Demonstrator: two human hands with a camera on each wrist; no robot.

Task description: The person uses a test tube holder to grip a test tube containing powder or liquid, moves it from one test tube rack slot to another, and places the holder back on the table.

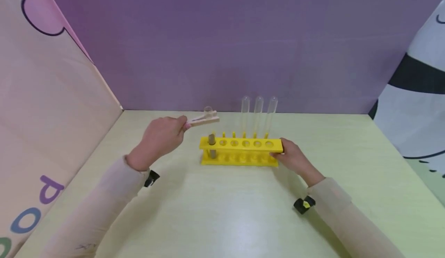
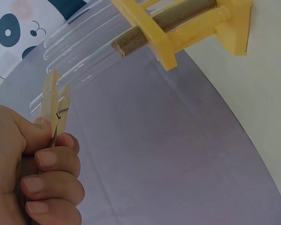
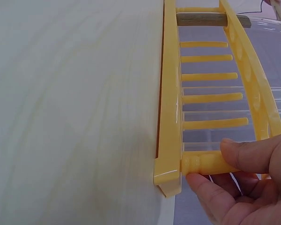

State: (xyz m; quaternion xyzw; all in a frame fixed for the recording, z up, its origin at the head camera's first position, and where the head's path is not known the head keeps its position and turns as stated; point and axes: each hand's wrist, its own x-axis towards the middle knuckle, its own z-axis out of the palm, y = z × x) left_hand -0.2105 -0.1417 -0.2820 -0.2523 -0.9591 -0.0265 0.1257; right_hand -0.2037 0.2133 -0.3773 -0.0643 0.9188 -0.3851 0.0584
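Note:
My left hand [image 1: 161, 139] pinches the handle of a wooden test tube clamp [image 2: 49, 101], thumb on top and fingers curled beneath. The clamp's front end is at the upper part of a clear test tube [image 1: 208, 109]; how tightly it grips the glass I cannot tell. Brown material [image 2: 131, 42] shows low in this tube, which stands in the leftmost hole of a yellow test tube rack [image 1: 240, 145]. At the rack's opposite end, my right hand [image 1: 293, 155] holds the side post between thumb and fingers, seen close in the right wrist view.
Along the rack's back row, three clear test tubes [image 1: 259, 105] sit upside down on yellow pegs [image 1: 233, 134]. The rack stands on a pale wooden table [image 1: 222, 204]. A purple wall [image 1: 222, 49] closes off the back, with printed panels [image 1: 424, 107] to either side.

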